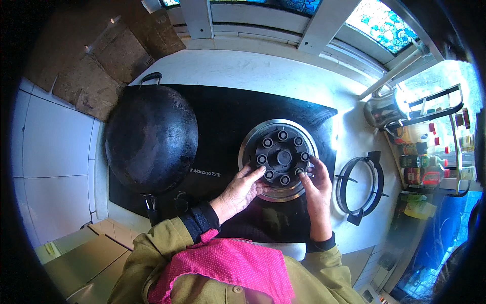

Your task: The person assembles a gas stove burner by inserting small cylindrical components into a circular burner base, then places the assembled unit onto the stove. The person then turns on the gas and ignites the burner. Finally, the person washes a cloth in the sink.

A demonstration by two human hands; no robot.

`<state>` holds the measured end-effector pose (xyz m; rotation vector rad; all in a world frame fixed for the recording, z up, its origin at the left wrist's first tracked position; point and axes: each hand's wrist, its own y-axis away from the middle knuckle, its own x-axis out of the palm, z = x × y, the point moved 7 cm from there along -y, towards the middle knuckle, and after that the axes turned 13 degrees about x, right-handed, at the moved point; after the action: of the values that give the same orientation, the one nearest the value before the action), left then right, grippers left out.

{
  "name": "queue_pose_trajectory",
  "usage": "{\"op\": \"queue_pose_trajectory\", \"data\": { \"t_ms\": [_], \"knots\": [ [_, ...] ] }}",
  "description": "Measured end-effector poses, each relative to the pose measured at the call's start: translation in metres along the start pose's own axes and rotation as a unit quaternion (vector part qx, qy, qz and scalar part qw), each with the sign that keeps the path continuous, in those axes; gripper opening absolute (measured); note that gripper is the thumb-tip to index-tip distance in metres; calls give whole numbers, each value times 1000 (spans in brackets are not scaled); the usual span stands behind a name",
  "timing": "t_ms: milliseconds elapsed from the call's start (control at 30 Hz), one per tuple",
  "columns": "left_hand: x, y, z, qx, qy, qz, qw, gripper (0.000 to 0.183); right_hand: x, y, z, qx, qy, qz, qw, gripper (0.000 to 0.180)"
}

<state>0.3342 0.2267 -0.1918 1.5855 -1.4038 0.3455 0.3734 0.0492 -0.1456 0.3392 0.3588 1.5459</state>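
Both hands grip the rim of a round dark gas burner head (pixel 284 157), with a raised hub in its middle and a ring of round nozzles. My left hand (pixel 243 188) has its thumb on the near left nozzles and its fingers under the edge. On the right side, my right hand (pixel 318 182) pinches it near two nozzles. Below the burner head lies a shiny steel drip ring (pixel 247 144), partly covered by it. The ring sits on a black glass gas cooktop (pixel 220 125). Whether the burner head is lifted or resting, I cannot tell.
A dark wok (pixel 152 138) covers the cooktop's left side, its handle (pixel 151 209) towards me. On the white counter to the right lies a black pan support ring (pixel 340 190). Behind it stand a metal pot (pixel 383 108) and a rack (pixel 453 140) of bottles.
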Motion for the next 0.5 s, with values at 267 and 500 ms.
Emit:
{"op": "queue_pose_trajectory", "data": {
  "t_ms": [267,500],
  "knots": [
    [4,4,-1,7,13,-1,1000,37,0,3,8,-25,-2,0,1000,52],
    [9,8,-5,18,9,3,1000,37,4,5,17,-13,-4,-1,1000,52]
  ]
}}
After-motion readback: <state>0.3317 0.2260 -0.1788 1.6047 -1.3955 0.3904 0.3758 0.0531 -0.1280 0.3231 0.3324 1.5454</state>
